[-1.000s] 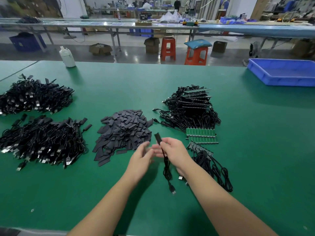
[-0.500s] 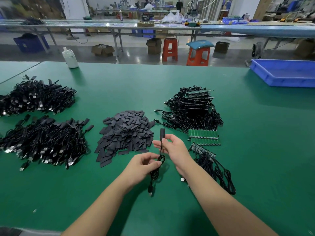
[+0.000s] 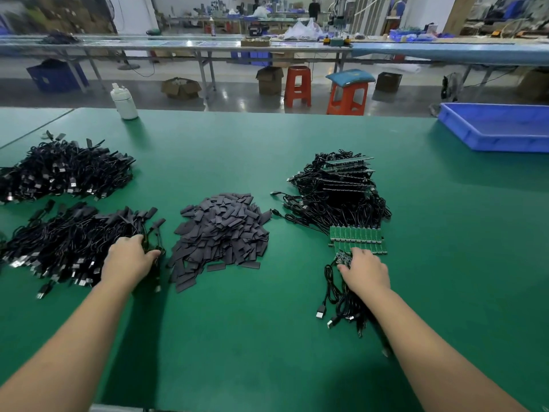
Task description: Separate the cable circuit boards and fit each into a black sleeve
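Left hand (image 3: pixel 130 258) is at 9 o'clock, fingers curled round a sleeved cable (image 3: pixel 154 233) at the edge of the finished pile (image 3: pixel 71 236). Right hand (image 3: pixel 364 270) at 3 o'clock lies on the circuit boards (image 3: pixel 356 239); can't tell if it's gripping. Black sleeves (image 3: pixel 222 233) sit between them.

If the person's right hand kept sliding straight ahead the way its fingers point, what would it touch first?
The right hand points away from the person, fingertips already at the small strip of circuit boards. Straight on, it would probably meet the green board panel next, then the cable pile behind it.
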A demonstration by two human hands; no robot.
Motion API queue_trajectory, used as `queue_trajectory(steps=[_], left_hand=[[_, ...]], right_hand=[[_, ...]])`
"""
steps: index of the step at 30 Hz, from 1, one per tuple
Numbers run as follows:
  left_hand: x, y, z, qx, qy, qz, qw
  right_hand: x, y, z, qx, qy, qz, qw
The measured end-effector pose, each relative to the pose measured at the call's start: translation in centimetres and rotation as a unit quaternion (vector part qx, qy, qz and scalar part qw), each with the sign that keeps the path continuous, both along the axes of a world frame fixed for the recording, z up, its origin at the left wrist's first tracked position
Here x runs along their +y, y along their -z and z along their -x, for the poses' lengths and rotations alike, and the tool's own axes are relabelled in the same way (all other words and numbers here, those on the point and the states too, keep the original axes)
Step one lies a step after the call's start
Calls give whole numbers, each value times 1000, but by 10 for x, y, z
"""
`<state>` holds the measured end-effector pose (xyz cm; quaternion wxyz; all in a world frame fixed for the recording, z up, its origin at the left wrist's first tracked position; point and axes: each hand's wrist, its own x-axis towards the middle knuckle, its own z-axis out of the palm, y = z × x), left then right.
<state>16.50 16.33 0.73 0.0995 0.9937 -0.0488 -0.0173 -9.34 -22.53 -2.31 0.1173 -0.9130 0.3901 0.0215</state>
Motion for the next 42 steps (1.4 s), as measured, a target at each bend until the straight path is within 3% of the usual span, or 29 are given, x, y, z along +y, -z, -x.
queue_trajectory(steps=[5, 10, 14, 18, 20, 22, 35, 39, 42], left_hand=[[-9, 18, 15, -96, 54, -43, 993], [-42, 21, 44, -138, 161, -39, 976], [-77, 13, 80, -93, 234, 91, 963], [-133, 4, 131, 49, 320, 248, 913], [-162, 2, 156, 137, 316, 304, 888], [-184, 2, 173, 164, 301, 325, 882], [-205, -5, 190, 156, 188, 387, 889], [-212, -4, 194, 117, 173, 370, 905], [-211, -4, 192, 119, 151, 398, 897]], right_hand=[[1, -9, -2, 8, 16, 17, 1000], [-1, -19, -2, -97, -1, -68, 993], [7, -35, 0, -110, -68, -80, 988], [26, -51, -7, -126, -139, -103, 977], [36, -56, -12, -136, -168, -106, 971], [41, -59, -15, -140, -183, -101, 968], [47, -57, -9, -155, -158, -71, 973], [50, -55, -10, -164, -149, -41, 974], [47, -51, -10, -188, -148, -42, 970]])
